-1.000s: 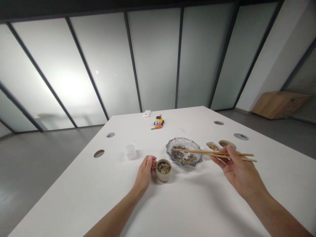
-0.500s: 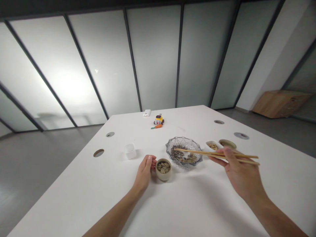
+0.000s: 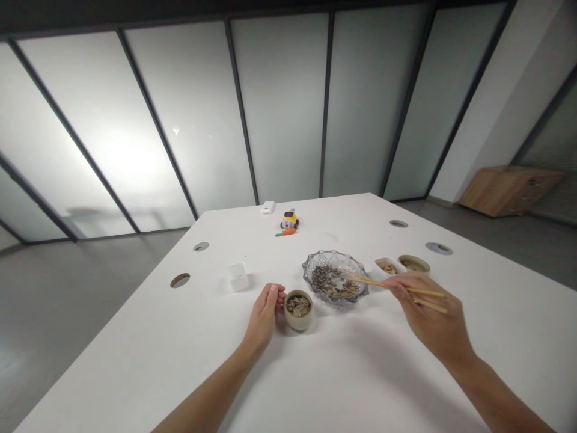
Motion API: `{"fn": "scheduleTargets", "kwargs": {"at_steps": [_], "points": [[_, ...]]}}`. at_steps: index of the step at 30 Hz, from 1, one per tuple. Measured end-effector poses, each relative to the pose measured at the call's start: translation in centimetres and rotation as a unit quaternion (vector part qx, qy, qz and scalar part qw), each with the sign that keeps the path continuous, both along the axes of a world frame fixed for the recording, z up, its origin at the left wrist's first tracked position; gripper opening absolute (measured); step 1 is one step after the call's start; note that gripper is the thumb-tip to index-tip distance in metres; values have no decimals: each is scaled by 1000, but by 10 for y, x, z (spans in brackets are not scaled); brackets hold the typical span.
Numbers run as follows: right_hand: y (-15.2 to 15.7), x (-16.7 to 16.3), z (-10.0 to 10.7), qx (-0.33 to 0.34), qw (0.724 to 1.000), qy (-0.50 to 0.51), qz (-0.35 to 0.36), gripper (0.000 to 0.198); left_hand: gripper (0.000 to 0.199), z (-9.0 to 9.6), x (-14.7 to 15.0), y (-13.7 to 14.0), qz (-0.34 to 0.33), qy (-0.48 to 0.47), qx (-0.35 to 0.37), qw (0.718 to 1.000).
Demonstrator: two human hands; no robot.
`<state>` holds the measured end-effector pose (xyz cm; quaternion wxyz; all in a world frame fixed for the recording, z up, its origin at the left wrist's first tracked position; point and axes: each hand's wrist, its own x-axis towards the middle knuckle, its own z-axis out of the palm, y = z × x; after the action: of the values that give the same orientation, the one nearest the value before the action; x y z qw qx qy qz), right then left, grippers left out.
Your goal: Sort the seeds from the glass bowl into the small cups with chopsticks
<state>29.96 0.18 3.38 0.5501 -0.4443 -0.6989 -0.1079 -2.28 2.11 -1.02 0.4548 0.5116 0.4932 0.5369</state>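
My left hand (image 3: 265, 310) rests on the table with its fingers curled against the left side of a small beige cup (image 3: 299, 323). Striped sunflower seeds (image 3: 299, 306) fill much of that cup. In my right hand (image 3: 433, 316) is a pair of wooden chopsticks (image 3: 369, 281), their tips over a scalloped glass bowl (image 3: 360, 266). Dark seeds (image 3: 323, 275) lie at the left and back of the bowl, striped seeds (image 3: 343, 290) at its front right. Whether the tips pinch a seed is too small to see.
Left of the hands stands a small white container (image 3: 237, 276). A white dish (image 3: 388, 266) of nuts and a greenish oval dish (image 3: 413, 263) are behind my right hand. Farther back are a toy car (image 3: 289, 220), a toy carrot (image 3: 286, 232) and a white device (image 3: 267, 207).
My right hand has turned and shifted slightly left. The chopstick tips have moved right, from the dark seeds toward the bowl's right side. My left hand and the cup stay put.
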Motion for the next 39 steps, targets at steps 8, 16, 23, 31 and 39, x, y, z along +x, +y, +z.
{"fn": "scheduleTargets", "kwargs": {"at_steps": [8, 16, 23, 31, 39], "points": [[3, -2, -3, -37, 999, -6, 27, 18, 67, 0, 0, 1, 2, 7, -2, 1000], [1, -3, -3, -62, 996, 17, 65, 13, 64, 0, 0, 0, -3, -2, 0, 1000], [2, -4, -3, -55, 995, 6, 86, 9, 64, -1, 1, 0, -8, 8, 5, 1000], [0, -4, -1, -81, 992, 0, 96, 14, 64, 0, 1, -1, -13, 5, 1, 1000], [1, -2, -3, -101, 989, -12, 106, 21, 67, 1, 2, -1, -16, 3, -2, 1000]]}}
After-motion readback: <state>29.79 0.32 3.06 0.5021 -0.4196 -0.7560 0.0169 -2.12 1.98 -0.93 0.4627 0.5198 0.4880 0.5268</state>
